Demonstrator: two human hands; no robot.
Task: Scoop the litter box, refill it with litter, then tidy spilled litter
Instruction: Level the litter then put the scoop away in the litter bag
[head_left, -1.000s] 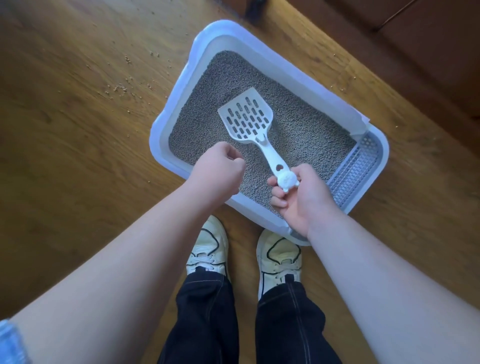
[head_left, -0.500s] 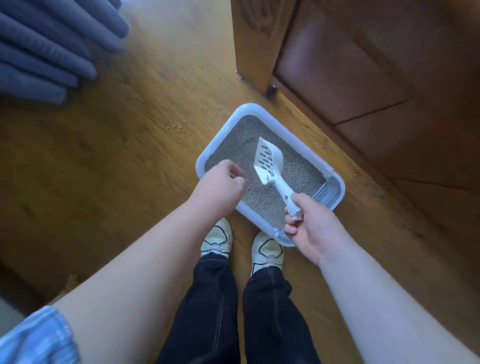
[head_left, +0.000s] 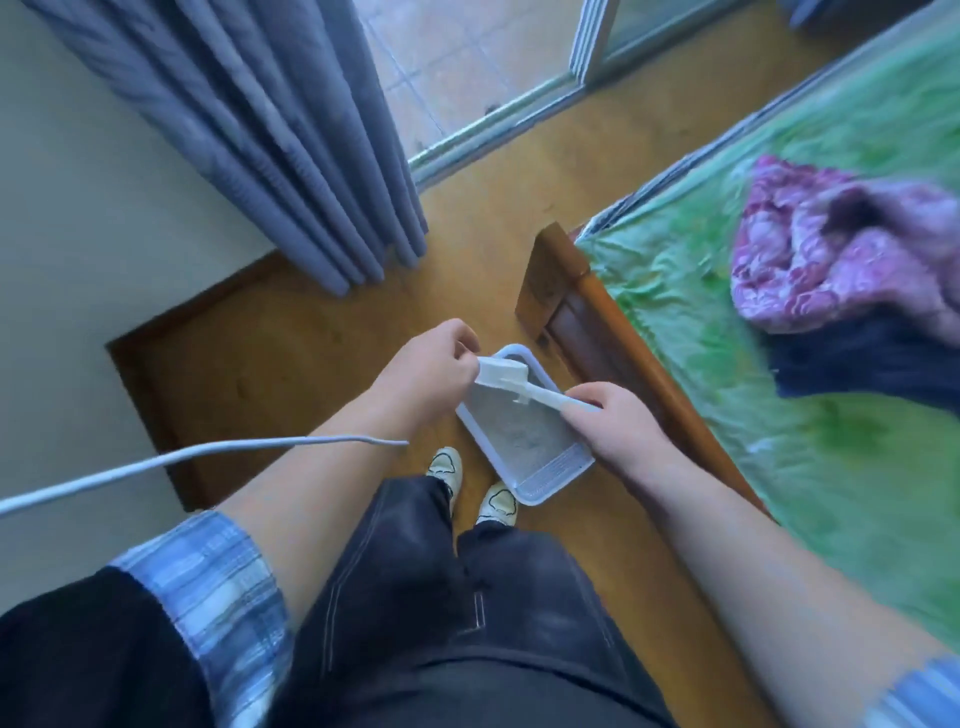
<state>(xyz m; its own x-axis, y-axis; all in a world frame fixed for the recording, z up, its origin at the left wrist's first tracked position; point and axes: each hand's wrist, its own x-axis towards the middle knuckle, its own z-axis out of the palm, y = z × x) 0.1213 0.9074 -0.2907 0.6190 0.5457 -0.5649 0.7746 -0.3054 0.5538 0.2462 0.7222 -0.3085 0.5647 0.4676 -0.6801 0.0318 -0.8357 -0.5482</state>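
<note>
Two hands on the scoop (head_left: 511, 382) in the head view, the only view there is. The right hand (head_left: 618, 421) is wrapped round the handle end. The left hand (head_left: 431, 371) has its fingers curled in at the slotted head and looks to be pinching its edge, though motion blur hides the fingertips. My guess is the second hand steadies the head so it stays level, held over the litter box (head_left: 540, 500) so loose grains drop back in. Can't tell if anything's on it. The box sits on the wooden floor (head_left: 291, 364) right in front of the shoes (head_left: 444, 465), tucked beside the bed frame (head_left: 613, 332), with grey litter (head_left: 519, 431) inside. Half a second ago the left hand was a fist holding nothing and the scoop pointed forward, low over the litter. Now it lies crosswise higher up, and the view has risen, so the curtain (head_left: 291, 156) and bed (head_left: 805, 441) show.
</note>
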